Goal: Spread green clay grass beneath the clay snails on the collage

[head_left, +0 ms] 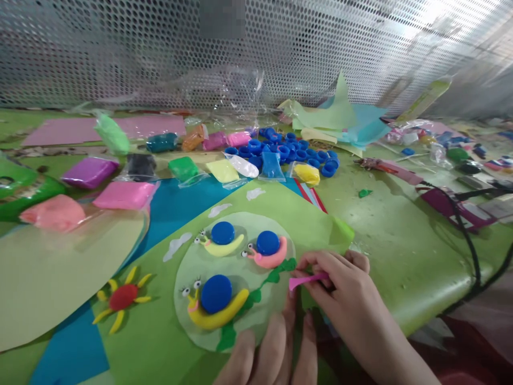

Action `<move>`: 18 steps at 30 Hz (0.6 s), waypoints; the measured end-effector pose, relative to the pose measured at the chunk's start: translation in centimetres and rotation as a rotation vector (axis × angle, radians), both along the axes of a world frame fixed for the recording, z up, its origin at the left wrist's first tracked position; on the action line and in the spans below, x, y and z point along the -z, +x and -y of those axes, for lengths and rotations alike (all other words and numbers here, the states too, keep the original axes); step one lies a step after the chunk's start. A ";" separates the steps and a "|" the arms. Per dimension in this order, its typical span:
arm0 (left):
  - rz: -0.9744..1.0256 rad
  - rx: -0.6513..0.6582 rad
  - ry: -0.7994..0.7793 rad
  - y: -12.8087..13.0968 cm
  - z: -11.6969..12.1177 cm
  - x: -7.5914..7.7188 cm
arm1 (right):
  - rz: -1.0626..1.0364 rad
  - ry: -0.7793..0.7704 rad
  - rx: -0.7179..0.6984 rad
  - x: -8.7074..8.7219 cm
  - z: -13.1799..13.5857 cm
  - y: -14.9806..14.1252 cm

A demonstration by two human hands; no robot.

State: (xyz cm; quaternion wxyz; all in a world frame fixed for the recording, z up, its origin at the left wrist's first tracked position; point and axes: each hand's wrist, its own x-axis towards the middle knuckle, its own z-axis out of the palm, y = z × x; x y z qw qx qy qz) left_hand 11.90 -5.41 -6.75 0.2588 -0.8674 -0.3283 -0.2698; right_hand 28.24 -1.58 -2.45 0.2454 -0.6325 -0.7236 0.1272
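My right hand (pixel 340 280) is closed around a pink plastic modelling tool (pixel 306 279), its flared end at the right edge of a pale green paper circle (pixel 276 315). From the bottom, my left hand (pixel 270 347) reaches over the circle's lower right edge, fingers extended and spaced. Just left of the tool, a dark green clay vine (pixel 273 275) runs across the circle. Three clay snails with blue cap shells lie there: a pale yellow snail (pixel 224 247), a pink snail (pixel 272 259) and a yellow snail (pixel 216 319). A clay sun (pixel 123 297) sits left on the green sheet (pixel 148 347).
Bagged clay packs, including a purple one (pixel 90 172) and a yellow one (pixel 306 174), line the back near a pile of blue caps (pixel 282 151). At right lie a glue gun (pixel 395 170) and black cable (pixel 460 224). A perforated metal panel (pixel 160 59) stands behind.
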 end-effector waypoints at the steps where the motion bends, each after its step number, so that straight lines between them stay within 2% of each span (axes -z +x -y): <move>1: 0.014 0.008 0.034 0.0 -0.2 0.2 | -0.003 -0.011 -0.017 -0.1 0.0 0.1; 3: 0.030 0.021 0.079 0.1 -0.4 0.4 | -0.028 -0.061 -0.062 -0.4 0.1 0.6; 5: 0.017 0.001 0.055 0.1 -0.4 0.2 | -0.076 -0.127 -0.091 -0.8 0.2 1.3; 10: -0.017 -0.074 -0.059 0.3 0.3 -0.7 | -0.223 -0.130 0.022 -1.3 -0.4 1.9; 15: -0.018 -0.051 -0.091 0.3 0.7 -1.1 | -0.173 -0.163 -0.019 -1.1 -1.3 0.7; 18: -0.035 -0.041 -0.101 0.2 0.6 -1.0 | -0.127 -0.120 -0.030 -0.9 -1.4 0.5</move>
